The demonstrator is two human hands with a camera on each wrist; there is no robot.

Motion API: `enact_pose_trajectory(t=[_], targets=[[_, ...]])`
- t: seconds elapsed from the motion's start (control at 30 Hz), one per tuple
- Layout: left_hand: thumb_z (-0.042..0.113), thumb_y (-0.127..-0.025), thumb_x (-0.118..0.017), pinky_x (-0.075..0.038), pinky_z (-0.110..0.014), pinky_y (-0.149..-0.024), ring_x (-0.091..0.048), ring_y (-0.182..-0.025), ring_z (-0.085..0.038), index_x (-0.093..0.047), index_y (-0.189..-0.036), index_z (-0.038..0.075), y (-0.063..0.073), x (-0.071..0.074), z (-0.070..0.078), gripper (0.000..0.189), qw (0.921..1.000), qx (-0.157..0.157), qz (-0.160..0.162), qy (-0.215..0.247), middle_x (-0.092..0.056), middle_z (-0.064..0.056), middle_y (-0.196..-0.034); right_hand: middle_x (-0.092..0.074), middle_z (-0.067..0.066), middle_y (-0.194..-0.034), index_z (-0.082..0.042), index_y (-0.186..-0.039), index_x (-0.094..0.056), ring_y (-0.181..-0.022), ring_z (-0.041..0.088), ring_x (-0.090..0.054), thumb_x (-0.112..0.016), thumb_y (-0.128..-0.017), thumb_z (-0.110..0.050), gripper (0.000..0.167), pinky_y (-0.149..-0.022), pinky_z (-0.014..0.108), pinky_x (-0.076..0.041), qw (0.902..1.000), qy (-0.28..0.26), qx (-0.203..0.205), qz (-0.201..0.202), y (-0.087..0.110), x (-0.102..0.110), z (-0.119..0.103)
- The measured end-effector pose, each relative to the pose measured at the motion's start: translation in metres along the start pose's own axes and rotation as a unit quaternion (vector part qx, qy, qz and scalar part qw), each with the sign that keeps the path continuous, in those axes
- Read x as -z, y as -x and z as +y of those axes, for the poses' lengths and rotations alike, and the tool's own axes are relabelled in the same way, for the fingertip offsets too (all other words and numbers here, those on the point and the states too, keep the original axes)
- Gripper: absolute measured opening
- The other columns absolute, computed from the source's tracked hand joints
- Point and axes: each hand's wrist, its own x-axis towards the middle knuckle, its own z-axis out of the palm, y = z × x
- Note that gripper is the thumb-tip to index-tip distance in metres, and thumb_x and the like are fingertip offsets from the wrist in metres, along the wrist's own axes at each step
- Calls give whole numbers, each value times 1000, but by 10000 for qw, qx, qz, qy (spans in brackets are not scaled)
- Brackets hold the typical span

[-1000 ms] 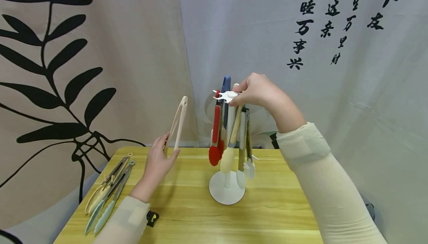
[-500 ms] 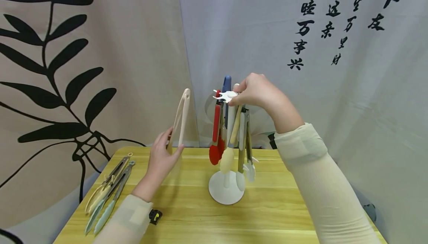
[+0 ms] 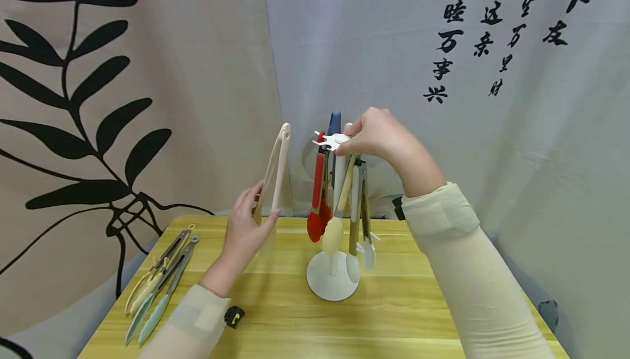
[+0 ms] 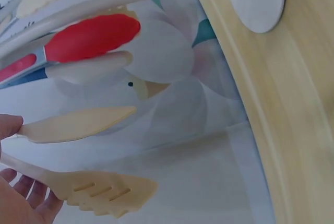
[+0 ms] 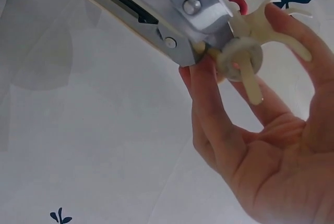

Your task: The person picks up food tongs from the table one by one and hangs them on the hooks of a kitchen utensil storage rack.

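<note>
My left hand (image 3: pixel 246 230) holds cream tongs (image 3: pixel 281 164) upright by their lower part, left of the stand. In the left wrist view their two heads spread apart, one a slotted turner (image 4: pixel 112 190), the other a plain blade (image 4: pixel 78 125). At the top of a white rotating utensil rack (image 3: pixel 325 285), my right hand (image 3: pixel 386 137) pinches the hooked crown (image 3: pixel 334 141). Red tongs (image 3: pixel 316 195), a blue handle (image 3: pixel 334 122), pale yellow tongs (image 3: pixel 334 233) and grey-white tongs (image 3: pixel 356 195) hang from it. The right wrist view shows a hanging ring (image 5: pixel 240 59) on a hook.
More tongs lie at the left of the wooden table (image 3: pixel 394 304): green-tipped ones (image 3: pixel 162 293) and yellow-tipped ones (image 3: pixel 152 282). Behind the table hangs a printed curtain (image 3: pixel 206 102).
The left hand has moved up and to the right with the cream tongs, closer to the rack. The right hand stays at the crown.
</note>
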Motion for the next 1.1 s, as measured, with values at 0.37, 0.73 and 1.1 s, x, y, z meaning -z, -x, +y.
enact_pose_trajectory(t=[0.37, 0.73, 1.1], targets=[[20, -80, -77, -55, -37, -73, -54, -104, -22, -45, -140, 12, 0, -4, 16, 68, 9993, -324, 45, 154, -55, -9, -125, -58, 1, -133, -12, -111, -72, -111, 21, -51, -78, -76, -29, 39, -88, 38, -45, 9999, -92, 6, 52, 0, -2, 2], [23, -78, -78, -57, -39, -71, -55, -104, -22, -46, -139, 13, 1, -7, 24, 70, 9988, -476, 64, 137, -55, -10, -125, -58, 1, -132, -12, -110, -72, -108, 21, -51, -78, -76, -29, 39, -86, 37, -45, 9999, -81, 37, 91, -1, -2, 1], [23, -77, -79, -55, -41, -80, -55, -104, -23, -47, -138, 13, 1, -12, 21, 70, 9975, -701, 103, -23, -55, -8, -125, -58, 1, -133, -12, -110, -72, -115, 21, -50, -78, -76, -29, 38, -90, 40, -45, 9999, -94, -40, 115, -4, -4, 0]])
